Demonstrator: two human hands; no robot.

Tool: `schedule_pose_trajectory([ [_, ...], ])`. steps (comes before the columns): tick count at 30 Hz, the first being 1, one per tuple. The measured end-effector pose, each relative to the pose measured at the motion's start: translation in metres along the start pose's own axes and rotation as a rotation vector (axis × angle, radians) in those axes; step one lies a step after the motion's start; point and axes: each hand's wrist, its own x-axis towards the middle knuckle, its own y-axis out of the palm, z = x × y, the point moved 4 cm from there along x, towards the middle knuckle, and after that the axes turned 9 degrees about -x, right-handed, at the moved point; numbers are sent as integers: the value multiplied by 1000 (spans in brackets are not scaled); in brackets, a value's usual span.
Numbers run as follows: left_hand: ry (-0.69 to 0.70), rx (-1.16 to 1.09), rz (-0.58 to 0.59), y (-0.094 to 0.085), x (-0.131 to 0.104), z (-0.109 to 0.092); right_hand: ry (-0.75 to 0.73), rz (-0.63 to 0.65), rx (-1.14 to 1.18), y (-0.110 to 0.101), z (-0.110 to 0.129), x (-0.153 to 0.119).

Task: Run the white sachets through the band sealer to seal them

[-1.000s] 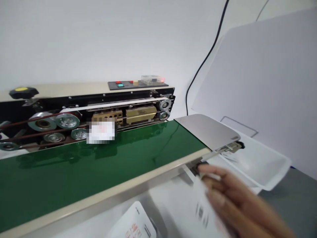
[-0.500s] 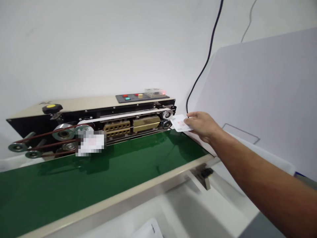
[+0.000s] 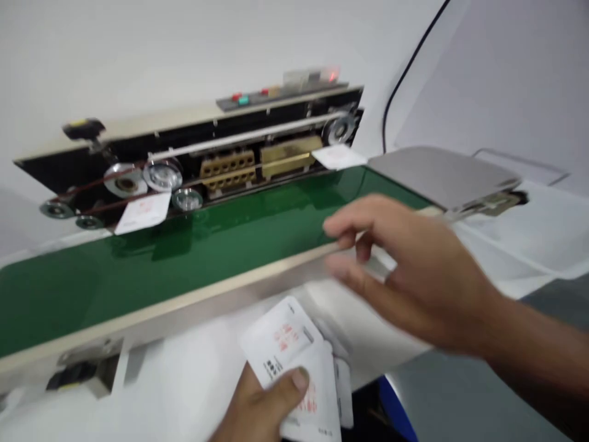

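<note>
Fanned out in my left hand [image 3: 269, 402] are several white packets [image 3: 289, 344] with red print, my thumb lying across the top one. My right hand [image 3: 405, 270] hangs over the front edge of the green belt, thumb and fingers apart, with nothing between them. One white packet [image 3: 339, 157] sits at the right end of the sealing machine [image 3: 230, 138], just below its roller. Another packet [image 3: 143, 213] sticks out below the rollers at the machine's left part, above the belt.
The green conveyor belt [image 3: 221, 233] runs along the machine's front. A grey plate [image 3: 442, 172] adjoins its right end. A black cable [image 3: 414, 61] hangs by the wall. Black knobs [image 3: 71, 376] sit below the belt edge.
My right hand has let go of the packet at the machine's right end and come back toward me. The left packet has moved further left. My left hand with packets has come into view.
</note>
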Motion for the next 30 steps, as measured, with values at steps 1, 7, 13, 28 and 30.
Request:
schedule_pose_trajectory([
  [1, 47, -26, 19, 0, 0, 0, -90, 83, 37, 10, 15, -18],
  [7, 109, 12, 186, 3, 1, -5, 153, 446, 327, 70, 27, -77],
  [13, 156, 120, 199, 2, 0, -5, 489, 422, 849, 77, 21, -81],
  [28, 297, -75, -182, 0, 3, -9, 891, 202, 1080, 70, -12, -113],
  [30, 316, -65, -202, 0, 3, -10, 924, 248, 998, 74, -7, -122],
])
